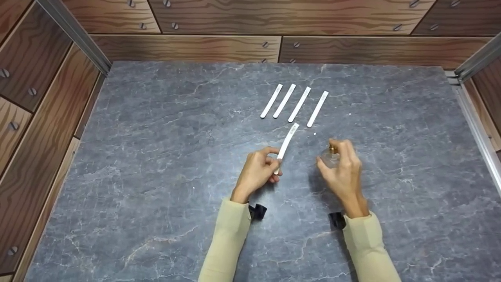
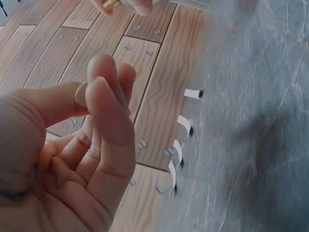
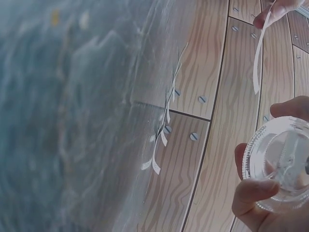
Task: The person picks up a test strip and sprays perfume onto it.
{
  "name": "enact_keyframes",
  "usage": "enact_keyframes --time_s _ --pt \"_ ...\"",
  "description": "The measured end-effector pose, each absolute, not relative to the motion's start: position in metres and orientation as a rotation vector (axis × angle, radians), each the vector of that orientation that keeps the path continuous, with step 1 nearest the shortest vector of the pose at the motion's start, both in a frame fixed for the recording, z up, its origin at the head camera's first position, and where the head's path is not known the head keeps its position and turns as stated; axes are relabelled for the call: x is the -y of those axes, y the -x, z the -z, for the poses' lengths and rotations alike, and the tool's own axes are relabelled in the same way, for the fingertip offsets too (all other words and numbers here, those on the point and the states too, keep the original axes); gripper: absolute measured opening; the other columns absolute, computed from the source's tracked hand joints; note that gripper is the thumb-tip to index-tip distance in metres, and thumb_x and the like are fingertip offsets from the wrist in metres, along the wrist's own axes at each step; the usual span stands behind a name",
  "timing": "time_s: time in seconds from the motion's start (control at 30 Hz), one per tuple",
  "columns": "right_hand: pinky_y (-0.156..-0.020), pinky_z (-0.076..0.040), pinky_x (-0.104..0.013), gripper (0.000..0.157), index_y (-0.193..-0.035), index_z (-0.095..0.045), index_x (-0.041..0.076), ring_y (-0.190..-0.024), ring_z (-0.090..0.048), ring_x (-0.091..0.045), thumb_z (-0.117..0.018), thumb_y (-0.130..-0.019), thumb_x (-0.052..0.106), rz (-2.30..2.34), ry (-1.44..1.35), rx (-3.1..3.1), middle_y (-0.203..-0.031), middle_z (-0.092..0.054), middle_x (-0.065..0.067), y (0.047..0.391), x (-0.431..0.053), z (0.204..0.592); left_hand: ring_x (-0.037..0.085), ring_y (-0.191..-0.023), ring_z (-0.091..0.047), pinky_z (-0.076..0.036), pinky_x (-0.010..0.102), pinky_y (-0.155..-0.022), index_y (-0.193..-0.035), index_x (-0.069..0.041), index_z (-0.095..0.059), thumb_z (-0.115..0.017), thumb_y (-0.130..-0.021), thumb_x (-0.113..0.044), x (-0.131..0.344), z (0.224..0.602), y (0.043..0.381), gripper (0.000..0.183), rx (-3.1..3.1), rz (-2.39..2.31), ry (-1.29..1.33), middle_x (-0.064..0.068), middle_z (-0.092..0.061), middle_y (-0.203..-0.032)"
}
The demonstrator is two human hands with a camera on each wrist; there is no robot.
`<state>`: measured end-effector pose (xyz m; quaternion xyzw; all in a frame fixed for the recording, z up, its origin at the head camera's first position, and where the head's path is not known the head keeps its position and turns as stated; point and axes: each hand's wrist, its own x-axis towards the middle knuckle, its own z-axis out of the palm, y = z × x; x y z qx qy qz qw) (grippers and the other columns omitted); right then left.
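My left hand point(image 1: 258, 168) pinches a white paper scent strip point(image 1: 287, 141) near its lower end, the strip tilted up and away with small print at its far tip. In the left wrist view only the rounded end of that strip shows between thumb and fingers. To the right, my right hand point(image 1: 344, 168) holds a clear glass perfume bottle point(image 3: 275, 164) with a gold spray top point(image 1: 333, 149). One finger lies over that top, while thumb and other fingers grip the glass. The bottle's round ridged base faces the right wrist camera. Between strip and bottle there is a gap.
Several more white strips point(image 1: 299, 104) lie side by side, slanted, on the grey marbled table point(image 1: 156, 129) beyond my hands. Small white specks point(image 1: 314, 134) dot the surface near them. Wood-patterned panels point(image 1: 219, 49) wall the back and sides, with metal rails point(image 1: 477, 125) at the corners.
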<state>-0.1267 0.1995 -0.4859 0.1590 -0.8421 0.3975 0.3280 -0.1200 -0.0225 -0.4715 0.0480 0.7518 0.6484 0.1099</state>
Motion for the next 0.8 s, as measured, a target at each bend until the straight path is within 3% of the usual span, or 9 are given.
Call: enact_keyframes --time_s 0.23,0.6,0.8 --pt "-0.065 -0.056 -0.049 0.042 -0.105 -0.060 -0.009 -0.075 -0.062 -0.035 -0.079 -0.068 -0.010 -1.050 -0.425 2.228 -0.089 -0.061 -0.020 0.125 -0.201 0.486 0.010 -0.046 -0.060 -0.060 0.046 -0.053 -0.126 0.008 -0.062 -0.059 -0.098 0.004 0.015 0.469 0.117 0.029 -2.193 -1.857 -0.208 0.006 -0.067 -0.064" --pt "-0.067 -0.055 -0.040 0.041 -0.104 -0.060 -0.009 -0.076 -0.062 -0.034 -0.079 -0.068 -0.008 -1.075 -0.419 2.213 -0.089 -0.061 -0.020 0.125 -0.201 0.486 0.011 -0.044 -0.057 -0.058 0.043 -0.048 -0.126 0.007 -0.063 -0.059 -0.098 0.004 0.011 0.468 0.116 0.029 -2.184 -1.847 -0.236 0.005 -0.065 -0.061" --pt "-0.065 -0.054 -0.042 0.040 -0.104 -0.060 -0.008 -0.075 -0.061 -0.034 -0.079 -0.069 -0.006 -1.078 -0.431 2.203 -0.089 -0.060 -0.019 0.126 -0.200 0.486 0.012 -0.044 -0.057 -0.058 0.043 -0.047 -0.126 0.007 -0.063 -0.059 -0.098 0.004 0.011 0.468 0.115 0.029 -2.189 -1.831 -0.251 0.004 -0.065 -0.061"
